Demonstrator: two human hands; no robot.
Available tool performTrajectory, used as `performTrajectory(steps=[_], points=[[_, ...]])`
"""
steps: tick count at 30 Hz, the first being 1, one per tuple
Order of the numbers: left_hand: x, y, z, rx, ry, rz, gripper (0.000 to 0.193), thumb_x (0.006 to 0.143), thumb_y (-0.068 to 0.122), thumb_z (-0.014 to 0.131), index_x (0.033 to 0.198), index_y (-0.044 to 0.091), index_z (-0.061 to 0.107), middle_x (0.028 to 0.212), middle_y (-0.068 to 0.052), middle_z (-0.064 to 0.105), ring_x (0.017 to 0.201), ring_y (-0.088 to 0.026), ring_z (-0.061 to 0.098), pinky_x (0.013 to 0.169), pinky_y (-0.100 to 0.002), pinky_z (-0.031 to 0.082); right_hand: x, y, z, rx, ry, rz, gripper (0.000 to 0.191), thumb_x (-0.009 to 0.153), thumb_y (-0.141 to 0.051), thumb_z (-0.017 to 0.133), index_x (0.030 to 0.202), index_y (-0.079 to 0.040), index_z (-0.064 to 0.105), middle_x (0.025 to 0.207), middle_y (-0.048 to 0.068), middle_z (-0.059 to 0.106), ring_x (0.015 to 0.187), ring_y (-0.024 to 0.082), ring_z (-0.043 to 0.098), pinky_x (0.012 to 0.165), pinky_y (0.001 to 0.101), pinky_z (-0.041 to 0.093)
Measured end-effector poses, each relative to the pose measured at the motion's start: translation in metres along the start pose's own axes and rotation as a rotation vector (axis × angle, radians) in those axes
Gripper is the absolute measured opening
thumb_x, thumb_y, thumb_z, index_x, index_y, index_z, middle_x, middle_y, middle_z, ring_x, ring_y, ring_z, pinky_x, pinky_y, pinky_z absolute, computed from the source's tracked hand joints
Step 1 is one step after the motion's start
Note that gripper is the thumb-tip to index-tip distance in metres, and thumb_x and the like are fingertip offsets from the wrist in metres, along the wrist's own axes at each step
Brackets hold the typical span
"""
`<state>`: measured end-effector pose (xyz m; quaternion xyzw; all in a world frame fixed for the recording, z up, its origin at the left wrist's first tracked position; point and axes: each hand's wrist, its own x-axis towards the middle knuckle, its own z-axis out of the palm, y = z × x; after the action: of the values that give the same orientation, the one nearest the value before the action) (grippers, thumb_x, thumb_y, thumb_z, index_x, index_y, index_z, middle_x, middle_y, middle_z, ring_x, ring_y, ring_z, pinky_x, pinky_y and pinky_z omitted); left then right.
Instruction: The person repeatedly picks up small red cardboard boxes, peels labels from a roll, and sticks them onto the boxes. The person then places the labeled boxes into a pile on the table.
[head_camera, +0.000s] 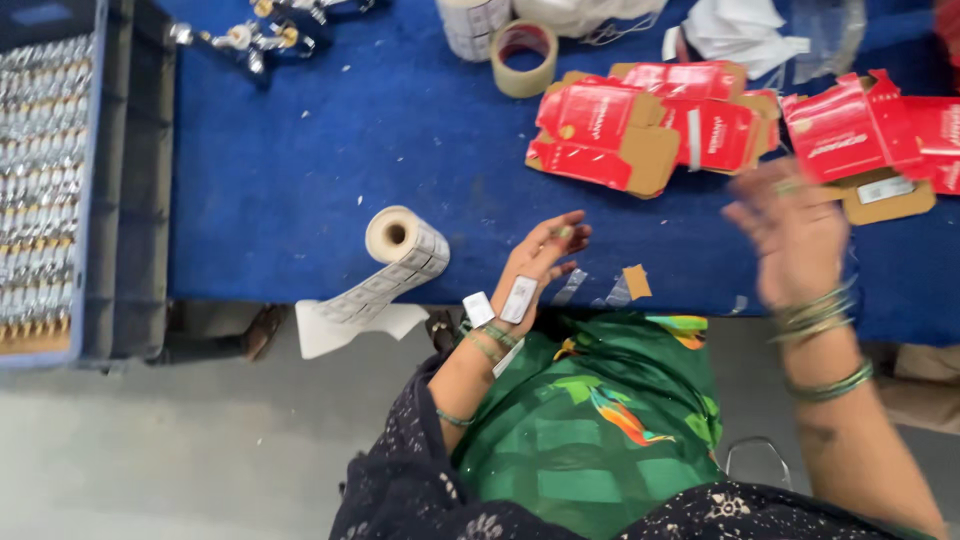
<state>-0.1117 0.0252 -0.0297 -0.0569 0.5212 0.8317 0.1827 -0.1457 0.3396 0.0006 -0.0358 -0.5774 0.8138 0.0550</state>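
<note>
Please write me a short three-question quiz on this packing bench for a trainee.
1. True or false: the label roll lies beside the left hand, on the blue table.
2. What sticks to the left hand's wrist? A) white labels B) a tape ring
3. Which colour are the flat cartons beyond the right hand?

Key: 1 true; 2 A; 3 red.

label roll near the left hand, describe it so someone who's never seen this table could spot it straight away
Start at the blue table and follow its near edge. The label roll lies there on its side, just beside the left hand, its strip of small pale stickers trailing over the edge. Unlike the brown tape roll further back, it has a paper tail.
</note>
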Motion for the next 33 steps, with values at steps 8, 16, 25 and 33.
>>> performTrajectory(steps=[8,16,25,33], points=[[0.014,-0.017,0.003,0.033,-0.028,0.155,0.04,0.106,0.023,0.058,0.141,0.003,0.059,0.128,-0.01,0.066,0.118,-0.016,0.062,0.105,-0.033,0.049,-0.079,-0.02,0.149,-0.861,-0.577,-0.345,0.022,0.095,-0.016,0.069,0.116,-0.011,0.074,0.095,0.008,0.067,0.085,0.022,0.067,0.076,0.0342,0.055],[0.027,-0.036,-0.007,0.204,-0.04,0.215,0.036,0.105,0.017,0.058,0.137,0.002,0.059,0.126,-0.009,0.067,0.114,-0.014,0.062,0.099,-0.03,0.052,-0.085,-0.033,0.17,-1.15,-0.614,-0.476,0.018,0.081,-0.023,0.079,0.094,-0.013,0.074,0.093,0.006,0.065,0.087,0.027,0.066,0.07,0.0415,0.053],[0.103,0.008,-0.013,0.904,0.057,0.537,0.052,0.092,0.03,0.077,0.136,0.007,0.061,0.129,-0.012,0.069,0.121,-0.025,0.068,0.105,-0.036,0.052,-0.107,-0.027,0.103,-0.829,-0.406,-0.252,0.016,0.086,-0.008,0.073,0.102,-0.009,0.073,0.105,0.005,0.069,0.093,0.018,0.07,0.08,0.0292,0.056],[0.203,0.077,0.024,1.867,-0.226,0.41,0.151,0.04,0.058,0.099,0.158,0.015,0.017,0.162,-0.021,0.024,0.15,-0.045,0.016,0.111,-0.071,0.021,-0.113,0.019,0.029,-0.483,-0.132,0.077,0.029,0.095,-0.004,0.066,0.124,0.001,0.067,0.112,0.005,0.064,0.103,0.015,0.065,0.091,0.028,0.053]])
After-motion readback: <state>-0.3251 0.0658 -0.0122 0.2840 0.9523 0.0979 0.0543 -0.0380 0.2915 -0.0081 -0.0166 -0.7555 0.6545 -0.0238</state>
